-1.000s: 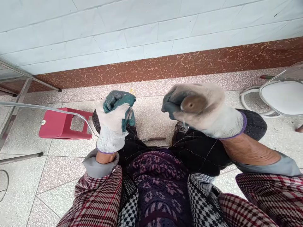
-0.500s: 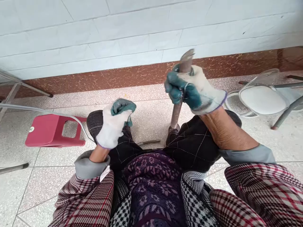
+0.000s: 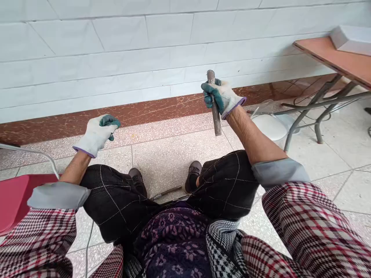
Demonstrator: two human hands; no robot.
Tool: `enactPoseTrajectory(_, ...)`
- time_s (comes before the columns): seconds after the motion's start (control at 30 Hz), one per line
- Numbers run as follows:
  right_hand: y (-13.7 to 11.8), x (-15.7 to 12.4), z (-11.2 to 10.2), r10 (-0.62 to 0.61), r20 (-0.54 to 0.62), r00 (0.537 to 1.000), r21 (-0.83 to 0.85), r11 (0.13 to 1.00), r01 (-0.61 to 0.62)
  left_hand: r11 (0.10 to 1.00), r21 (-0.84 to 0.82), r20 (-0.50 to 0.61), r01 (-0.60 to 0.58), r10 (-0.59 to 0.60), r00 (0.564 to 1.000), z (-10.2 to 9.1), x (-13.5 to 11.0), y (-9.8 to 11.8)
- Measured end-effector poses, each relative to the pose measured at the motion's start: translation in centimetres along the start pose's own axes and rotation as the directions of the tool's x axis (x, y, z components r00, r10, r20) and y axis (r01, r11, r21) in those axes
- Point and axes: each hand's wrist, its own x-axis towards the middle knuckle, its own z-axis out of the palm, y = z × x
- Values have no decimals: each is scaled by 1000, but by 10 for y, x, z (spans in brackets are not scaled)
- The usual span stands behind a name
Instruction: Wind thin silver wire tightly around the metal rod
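My right hand (image 3: 216,96), in a white glove with green coated fingers, is wrapped round a thick greyish-brown stick (image 3: 216,119), held almost upright in front of the wall. A thin strand (image 3: 162,110), wire or thread, runs faintly from the stick at my right hand across to my left hand (image 3: 100,132). In a matching glove, the left is closed and out to the side above my knee; its fingertips seem to pinch the strand's end. Between my shoes lies a thinner rod (image 3: 166,192), with something wound or ridged at one end.
A red plastic stool (image 3: 17,195) stands at my left, with a pale cable (image 3: 37,150) passing over it. On the right are a folding-leg table (image 3: 342,58) bearing a white box (image 3: 352,38), and a white round-topped object (image 3: 269,126). A tiled wall (image 3: 121,73) rises ahead.
My hands have moved much farther apart, left hand outward to the left, with the strand now stretched between them. The stick is still in my right hand, now tilted the other way. The view has shifted right.
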Motion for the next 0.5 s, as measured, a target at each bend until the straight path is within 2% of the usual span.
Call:
enactPoseTrajectory(0.07, 3, 11, -7, 22, -63, 998, 37, 999, -20, 996, -70, 50, -48, 51, 997, 6, -4, -2)
enactPoseTrajectory(0.17, 7, 19, -11, 18, -8, 1000, 116, 993, -17, 997, -58, 95, -49, 54, 994, 14, 0, -7)
enactPoseTrajectory(0.27, 7, 16, -3, 34, 53, 998, 196, 980, -44, 996, 90, 196, 15, -32, 980, 18, 8, -11)
enactPoseTrajectory(0.37, 5, 3, 13, 67, 158, 985, 229, 968, -102, 971, 233, 331, 43, -121, 936, 20, 17, -11)
enactPoseTrajectory(0.5, -2, -14, 29, 13, 308, 951, 232, 969, -88, 933, 355, 347, 52, -183, 920, 27, 31, -8)
